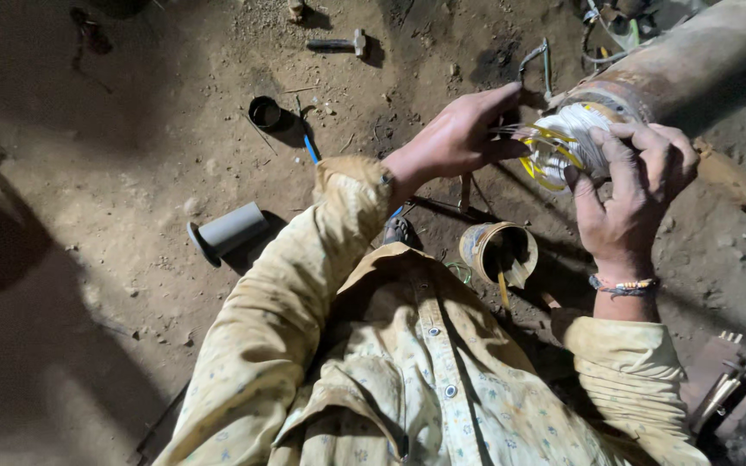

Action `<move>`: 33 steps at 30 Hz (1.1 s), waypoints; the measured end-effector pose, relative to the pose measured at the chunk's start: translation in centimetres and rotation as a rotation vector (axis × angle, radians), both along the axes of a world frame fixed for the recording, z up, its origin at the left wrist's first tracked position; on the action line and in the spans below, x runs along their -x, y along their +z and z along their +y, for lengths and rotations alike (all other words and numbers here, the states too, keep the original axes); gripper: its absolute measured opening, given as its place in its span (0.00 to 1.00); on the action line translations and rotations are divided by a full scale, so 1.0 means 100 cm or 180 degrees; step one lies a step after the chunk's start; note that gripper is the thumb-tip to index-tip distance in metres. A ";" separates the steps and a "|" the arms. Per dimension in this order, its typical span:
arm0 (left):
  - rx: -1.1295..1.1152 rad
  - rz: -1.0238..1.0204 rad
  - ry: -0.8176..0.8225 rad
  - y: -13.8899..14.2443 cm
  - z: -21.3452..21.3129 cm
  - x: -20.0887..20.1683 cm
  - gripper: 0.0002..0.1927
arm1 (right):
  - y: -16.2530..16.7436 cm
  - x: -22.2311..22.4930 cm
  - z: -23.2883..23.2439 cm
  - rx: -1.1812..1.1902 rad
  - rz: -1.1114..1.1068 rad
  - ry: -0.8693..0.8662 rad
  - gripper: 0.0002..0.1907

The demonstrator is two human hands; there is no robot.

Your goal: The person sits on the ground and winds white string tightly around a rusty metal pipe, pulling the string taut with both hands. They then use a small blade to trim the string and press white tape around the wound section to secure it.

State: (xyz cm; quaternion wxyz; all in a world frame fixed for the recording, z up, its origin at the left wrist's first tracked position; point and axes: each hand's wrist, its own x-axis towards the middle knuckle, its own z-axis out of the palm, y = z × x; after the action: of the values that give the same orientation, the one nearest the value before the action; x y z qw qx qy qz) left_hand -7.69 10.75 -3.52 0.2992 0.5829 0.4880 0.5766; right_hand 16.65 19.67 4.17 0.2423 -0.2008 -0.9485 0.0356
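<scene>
1. Work piece: a long rusty brown metal cylinder [692, 60] is seen lying on the dirt floor [131, 173] at far right, with a bundle of white and yellow winding wires [563, 142] protruding from its near end.
2. Right hand [628, 194]: wrapped around the right side of the wire bundle, fingers curled over it in a grasp.
3. Left hand [459, 134]: pressed against the bundle's left side, fingers extended; a closed grip cannot be told.
4. Judgement: the wires are best steadied by the right hand while single strands are eased apart, without kinking.
5. Nearby: a worn tape roll [498, 250] below the hands, a grey plastic pipe piece [226, 231] to the left, a hammer [338, 43] far off.
</scene>
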 end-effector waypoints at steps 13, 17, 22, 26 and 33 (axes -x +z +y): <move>-0.0921 0.2306 0.1205 -0.032 0.002 -0.014 0.34 | 0.017 0.029 0.014 -0.0594 -0.0292 0.0387 0.06; -0.0984 0.2393 0.1244 -0.027 0.006 -0.015 0.39 | 0.018 0.036 0.022 -0.0076 -0.0399 0.0493 0.07; -0.1166 0.2463 0.0987 -0.019 0.003 -0.005 0.39 | 0.029 0.068 0.049 0.0516 -0.1024 0.1052 0.34; -0.1483 0.2260 0.1100 -0.017 -0.002 0.003 0.24 | 0.045 0.089 0.065 -0.0463 -0.1790 0.1512 0.20; -0.1193 0.2070 0.1439 -0.033 -0.005 -0.006 0.16 | 0.061 0.090 0.069 -0.0768 -0.2013 0.1677 0.17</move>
State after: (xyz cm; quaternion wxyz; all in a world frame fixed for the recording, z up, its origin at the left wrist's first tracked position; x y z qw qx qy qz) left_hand -7.09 10.24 -6.83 -0.1147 0.6569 0.5591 0.4927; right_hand 7.69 26.55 10.24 -0.0561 0.0771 -0.9924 -0.0783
